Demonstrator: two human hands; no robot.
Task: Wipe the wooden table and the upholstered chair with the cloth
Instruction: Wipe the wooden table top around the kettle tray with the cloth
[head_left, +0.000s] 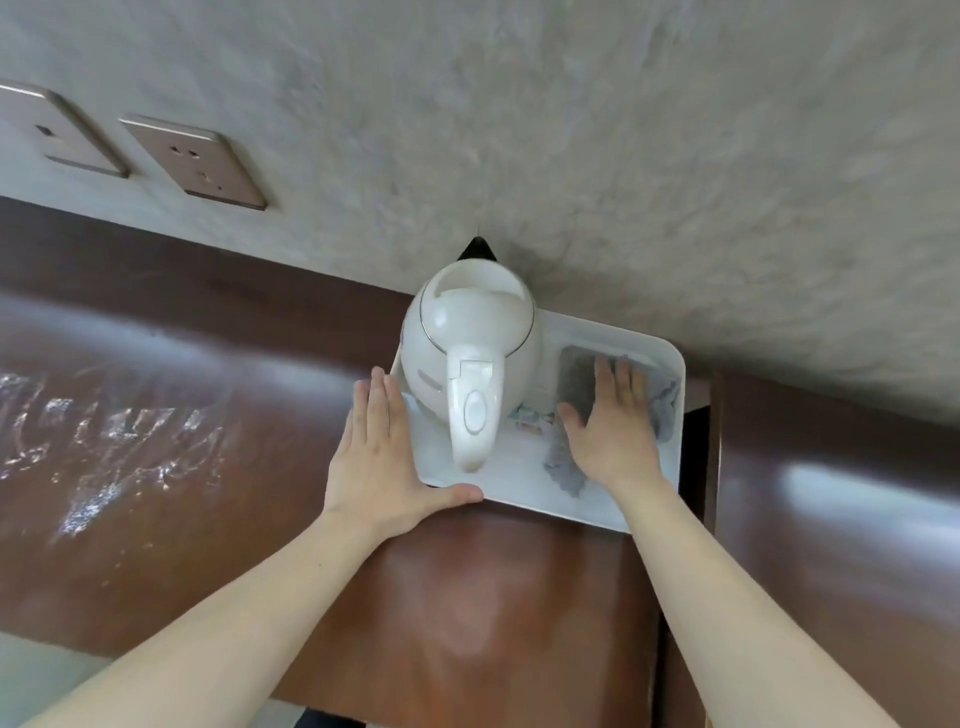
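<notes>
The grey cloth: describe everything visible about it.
The grey cloth is soft, fuzzy fabric, crumpled and spread flat in the right half of the white tray, beside the white kettle. The right hand presses on it, palm down, fingers spread, covering its middle. Its rumpled edges show around the hand.

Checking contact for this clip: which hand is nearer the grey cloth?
Right. The right hand lies flat on the grey cloth inside the white tray; the left hand rests at the tray's opposite edge, beyond the kettle.

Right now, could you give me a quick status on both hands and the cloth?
Left hand flat, bracing tray corner. Right hand pressing cloth inside tray. Kettle crowds the tray.
</notes>
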